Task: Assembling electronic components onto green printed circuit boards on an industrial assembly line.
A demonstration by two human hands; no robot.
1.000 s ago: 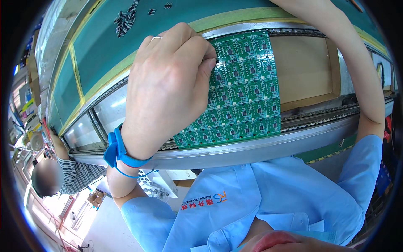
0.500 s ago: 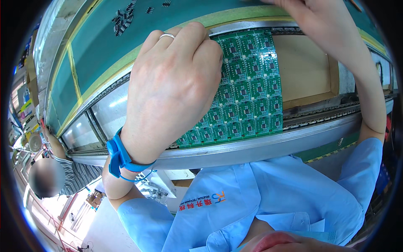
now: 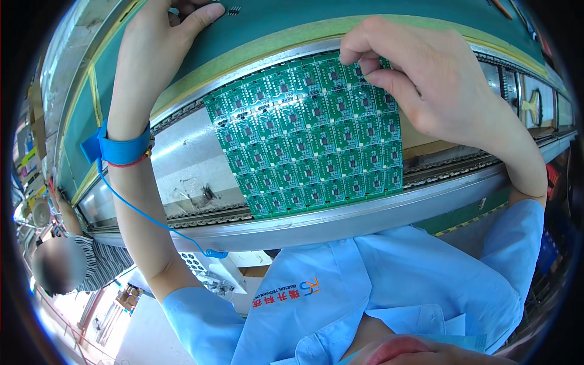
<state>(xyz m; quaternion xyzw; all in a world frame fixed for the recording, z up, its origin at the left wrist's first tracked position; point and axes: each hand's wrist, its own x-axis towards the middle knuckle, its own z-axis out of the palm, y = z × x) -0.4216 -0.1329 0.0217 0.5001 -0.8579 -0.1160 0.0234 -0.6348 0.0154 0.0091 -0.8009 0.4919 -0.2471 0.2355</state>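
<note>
Panel of green circuit boards (image 3: 304,140) lies across metal conveyor rails (image 3: 426,198) as a worker's right hand (image 3: 429,79) curls over its far edge, toward the right, its grip impossible to tell; the left hand (image 3: 163,33), fingers partly hidden and grip unclear, hovers near a small black pin component (image 3: 233,11) on the green mat (image 3: 286,19).

The shirt (image 3: 420,274) is light blue, with short sleeves (image 3: 204,322), a collar (image 3: 420,319) and a chest logo (image 3: 285,295) in orange, blue and red. Round the left wrist (image 3: 126,125) go a bright blue strap (image 3: 123,151), its thin cord (image 3: 146,216) coiled at the end, and a red bracelet (image 3: 129,163).
</note>
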